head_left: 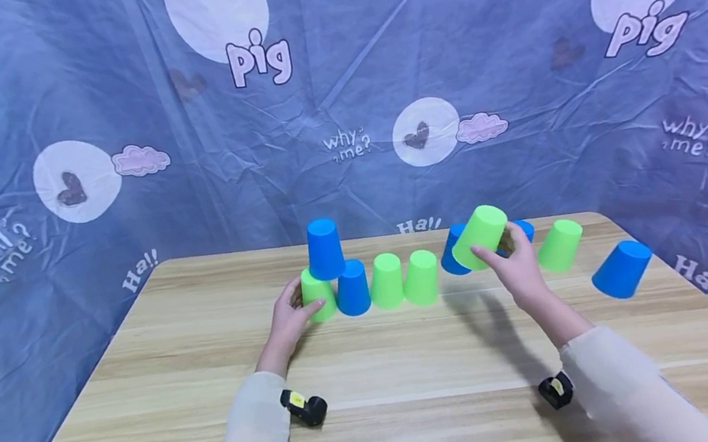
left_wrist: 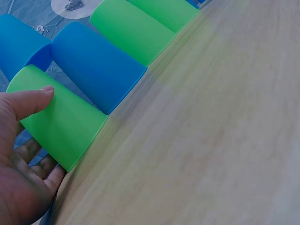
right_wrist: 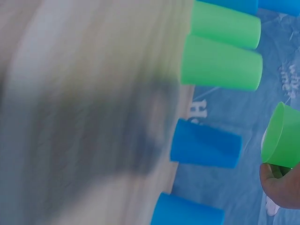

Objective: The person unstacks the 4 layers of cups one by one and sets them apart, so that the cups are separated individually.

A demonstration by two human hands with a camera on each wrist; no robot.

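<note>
My left hand (head_left: 288, 320) holds the leftmost green cup (head_left: 318, 288) of a row of upside-down cups, its thumb in front and its fingers round the far side. Beside that cup stands a blue cup (head_left: 352, 288). A second blue cup (head_left: 325, 249) sits upside down on top, bridging these two. Two more green cups, one (head_left: 387, 280) and another (head_left: 421, 277), continue the row to the right. Above the table, my right hand (head_left: 518, 268) grips a raised green cup (head_left: 481, 235), tilted with its mouth downward. The right wrist view shows this cup (right_wrist: 285, 138) at its edge.
Behind the raised cup stand a blue cup (head_left: 452, 252) and another blue cup (head_left: 524, 228), partly hidden. Farther right are a green cup (head_left: 560, 245) and a blue cup (head_left: 622, 270). A patterned blue cloth (head_left: 335, 100) hangs behind the wooden table (head_left: 413, 420).
</note>
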